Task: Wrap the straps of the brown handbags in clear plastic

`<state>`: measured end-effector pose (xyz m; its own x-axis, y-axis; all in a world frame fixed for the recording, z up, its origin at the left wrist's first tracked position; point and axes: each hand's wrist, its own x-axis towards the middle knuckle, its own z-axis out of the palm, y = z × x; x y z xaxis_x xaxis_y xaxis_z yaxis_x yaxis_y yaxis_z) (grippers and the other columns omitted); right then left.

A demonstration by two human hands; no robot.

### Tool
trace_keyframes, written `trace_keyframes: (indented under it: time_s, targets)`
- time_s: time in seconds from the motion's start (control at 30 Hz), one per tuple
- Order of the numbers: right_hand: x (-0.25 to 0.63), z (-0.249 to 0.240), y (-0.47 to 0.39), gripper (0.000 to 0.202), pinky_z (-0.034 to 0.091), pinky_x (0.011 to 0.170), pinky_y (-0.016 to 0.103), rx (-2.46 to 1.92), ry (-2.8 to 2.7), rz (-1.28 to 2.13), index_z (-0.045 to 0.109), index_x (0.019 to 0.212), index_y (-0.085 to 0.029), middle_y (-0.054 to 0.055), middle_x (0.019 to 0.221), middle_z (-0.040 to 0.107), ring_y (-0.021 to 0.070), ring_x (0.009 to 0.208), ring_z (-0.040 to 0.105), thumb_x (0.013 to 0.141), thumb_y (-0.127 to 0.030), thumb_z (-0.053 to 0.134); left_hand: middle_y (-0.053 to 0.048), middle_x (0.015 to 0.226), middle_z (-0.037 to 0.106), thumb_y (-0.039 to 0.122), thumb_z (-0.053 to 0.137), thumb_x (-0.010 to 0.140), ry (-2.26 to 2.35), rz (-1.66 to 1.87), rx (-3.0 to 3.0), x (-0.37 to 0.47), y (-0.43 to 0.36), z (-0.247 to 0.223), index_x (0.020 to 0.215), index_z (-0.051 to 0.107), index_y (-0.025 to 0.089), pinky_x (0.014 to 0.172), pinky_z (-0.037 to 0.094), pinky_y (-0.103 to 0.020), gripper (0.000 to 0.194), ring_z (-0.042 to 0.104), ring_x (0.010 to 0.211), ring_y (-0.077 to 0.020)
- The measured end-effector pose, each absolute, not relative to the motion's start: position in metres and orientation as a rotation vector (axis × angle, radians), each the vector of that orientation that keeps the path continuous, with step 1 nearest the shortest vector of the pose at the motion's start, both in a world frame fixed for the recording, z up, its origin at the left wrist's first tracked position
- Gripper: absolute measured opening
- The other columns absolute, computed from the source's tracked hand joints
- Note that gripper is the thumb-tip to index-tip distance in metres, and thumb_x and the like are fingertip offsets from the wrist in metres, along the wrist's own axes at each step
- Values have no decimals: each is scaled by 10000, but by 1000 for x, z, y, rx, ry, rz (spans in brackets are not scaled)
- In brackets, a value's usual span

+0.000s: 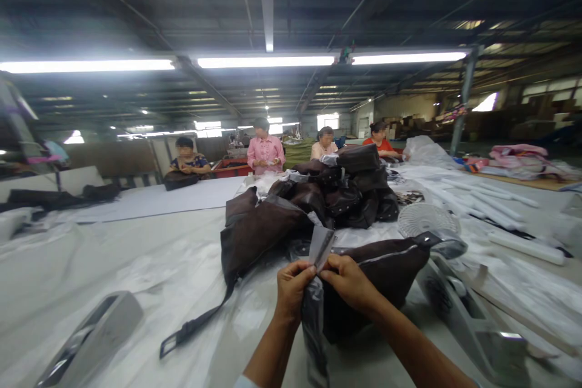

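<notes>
My left hand [291,291] and my right hand [349,282] meet in front of me, fingers pinched on a clear plastic sleeve [321,244]. The sleeve stands up above my fingers, and below them it wraps a dark strap [313,321] that hangs down. Just behind my right hand lies a dark brown bag [391,270] with a pale zipper line. Another brown bag [261,227] lies to the left, its strap ending in a buckle [169,345] on the plastic-covered table.
Beyond my hands rises a pile of dark bags [350,191]. Grey tape dispensers stand at left [93,336] and right [473,315]. A clear ribbed dish [427,219] and white rolls [527,245] lie rightward. Several people work across the table [204,194].
</notes>
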<state>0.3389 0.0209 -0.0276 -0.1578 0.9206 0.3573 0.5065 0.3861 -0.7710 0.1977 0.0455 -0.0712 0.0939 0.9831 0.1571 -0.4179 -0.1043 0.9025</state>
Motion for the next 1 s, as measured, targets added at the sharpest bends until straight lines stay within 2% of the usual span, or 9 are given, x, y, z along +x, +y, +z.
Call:
trace_keyframes:
  time_s: [0.17, 0.33, 0.47, 0.57, 0.67, 0.77, 0.9, 1.0]
  targets:
    - [335, -33, 30, 187, 407, 577, 251, -1298, -1683, 758, 680, 662, -131, 19, 622, 647, 173, 640, 577, 702, -276, 570, -27, 686, 644, 247, 693, 680, 653, 1385, 1141, 194, 44, -71, 728, 710, 115, 621, 413, -229, 142, 535, 636, -112]
    - [333, -43, 46, 195, 416, 552, 269, -1332, -1622, 816, 653, 594, -143, 23, 569, 628, 179, 590, 562, 647, -316, 581, -52, 715, 636, 252, 704, 668, 585, 1441, 1211, 191, 49, -75, 694, 715, 107, 668, 413, -266, 148, 538, 685, -142]
    - [334, -44, 52, 211, 363, 461, 240, -1283, -1625, 884, 609, 563, -148, -13, 477, 533, 127, 470, 482, 630, -347, 584, -39, 667, 620, 235, 711, 636, 646, 1488, 1153, 192, 54, -79, 653, 707, 110, 639, 398, -254, 126, 516, 639, -127]
    - [337, -41, 50, 235, 292, 386, 218, -1239, -1667, 1024, 606, 621, -142, -51, 442, 452, 85, 373, 393, 639, -373, 570, -23, 636, 601, 224, 708, 628, 659, 1525, 1134, 194, 55, -79, 638, 697, 110, 632, 392, -247, 114, 504, 623, -117]
    - [342, -39, 48, 246, 281, 355, 211, -1293, -1682, 963, 620, 699, -135, -35, 520, 515, 78, 360, 396, 655, -373, 580, -46, 703, 633, 215, 684, 655, 644, 1530, 1184, 196, 55, -78, 663, 703, 106, 672, 403, -258, 112, 536, 681, -137]
    - [344, -38, 50, 198, 331, 392, 215, -1324, -1684, 809, 625, 693, -145, -23, 563, 555, 97, 424, 452, 682, -340, 591, -67, 767, 656, 213, 672, 671, 637, 1508, 1226, 196, 56, -77, 679, 709, 105, 714, 414, -272, 114, 560, 737, -158]
    - [340, -39, 53, 135, 412, 557, 233, -1214, -1670, 733, 633, 619, -140, -6, 591, 599, 139, 593, 536, 660, -268, 626, -71, 827, 667, 217, 672, 684, 620, 1443, 1245, 192, 59, -75, 689, 713, 109, 727, 420, -268, 116, 571, 772, -164]
    - [333, -44, 56, 132, 407, 546, 238, -1212, -1579, 756, 639, 625, -131, -2, 583, 609, 137, 572, 530, 641, -262, 636, -71, 860, 669, 227, 670, 693, 622, 1391, 1229, 188, 62, -76, 696, 712, 108, 710, 426, -261, 126, 578, 770, -162]
